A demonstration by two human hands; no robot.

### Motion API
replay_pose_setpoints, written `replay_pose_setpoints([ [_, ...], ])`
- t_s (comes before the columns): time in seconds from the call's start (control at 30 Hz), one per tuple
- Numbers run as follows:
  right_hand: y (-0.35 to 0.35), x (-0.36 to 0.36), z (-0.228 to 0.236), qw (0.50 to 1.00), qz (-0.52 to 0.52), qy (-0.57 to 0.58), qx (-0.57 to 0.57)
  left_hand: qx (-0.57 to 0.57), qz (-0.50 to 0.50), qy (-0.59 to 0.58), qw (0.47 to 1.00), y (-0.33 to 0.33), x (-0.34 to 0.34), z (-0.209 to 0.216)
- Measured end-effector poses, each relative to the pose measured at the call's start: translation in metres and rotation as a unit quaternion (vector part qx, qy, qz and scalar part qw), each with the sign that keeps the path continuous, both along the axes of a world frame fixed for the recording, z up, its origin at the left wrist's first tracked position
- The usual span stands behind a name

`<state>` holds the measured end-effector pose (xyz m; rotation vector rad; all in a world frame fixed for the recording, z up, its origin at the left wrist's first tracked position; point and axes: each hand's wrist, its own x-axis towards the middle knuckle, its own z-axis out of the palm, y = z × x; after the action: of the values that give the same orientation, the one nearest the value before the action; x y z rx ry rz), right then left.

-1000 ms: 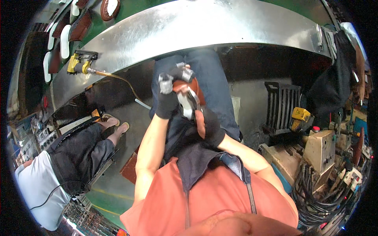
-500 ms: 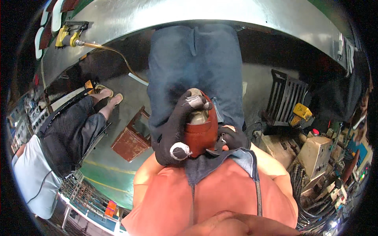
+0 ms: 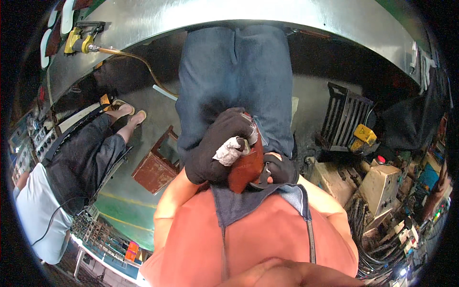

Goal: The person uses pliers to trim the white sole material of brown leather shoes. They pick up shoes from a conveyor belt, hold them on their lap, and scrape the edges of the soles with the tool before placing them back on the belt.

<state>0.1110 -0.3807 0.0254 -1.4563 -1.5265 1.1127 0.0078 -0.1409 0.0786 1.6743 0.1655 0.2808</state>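
Yellow and black, a nail gun (image 3: 79,45) is lying on the metal counter (image 3: 143,28) at far left. Below it, a co-worker (image 3: 86,177) in a pale top is sitting; nearer the middle, a brown stool (image 3: 155,167) is standing. Next, the wearer's dark-gloved left hand (image 3: 220,143), one finger wrapped in white, is holding a shoe (image 3: 247,173) above the lap, fingers closing round it. The shoe is probably feeling stiff and fairly weighty, its leather smooth enough to slip; gripping round its middle seems surest. It is showing reddish-brown, faintly glossy, with its lower end tapering toward the wearer. Touching or just beside its right side, the gloved right hand (image 3: 282,168) is curling inward; whether its fingers are gripping anything, I cannot tell. Farther right, a yellow pedal (image 3: 365,135) is sitting beside a black slatted rack (image 3: 343,117).
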Motion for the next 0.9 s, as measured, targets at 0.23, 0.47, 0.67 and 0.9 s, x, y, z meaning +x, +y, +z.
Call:
replay_pose_setpoints([
  [0.23,-0.006,-0.009,-0.015,0.995,-0.046,-0.077,0.04,-0.272,0.084,0.032,0.958,-0.002,-0.003,-0.026],
  [0.47,0.097,0.043,0.086,0.929,-0.19,0.156,-0.276,-0.442,0.163,0.161,0.867,0.045,0.008,-0.084],
  [0.67,0.131,0.096,0.026,0.861,-0.266,0.306,-0.307,0.148,0.264,0.265,0.915,-0.002,0.043,-0.067],
  [0.9,0.108,0.133,0.044,0.968,-0.095,-0.028,-0.229,0.213,0.259,0.132,0.933,-0.037,0.02,-0.099],
])
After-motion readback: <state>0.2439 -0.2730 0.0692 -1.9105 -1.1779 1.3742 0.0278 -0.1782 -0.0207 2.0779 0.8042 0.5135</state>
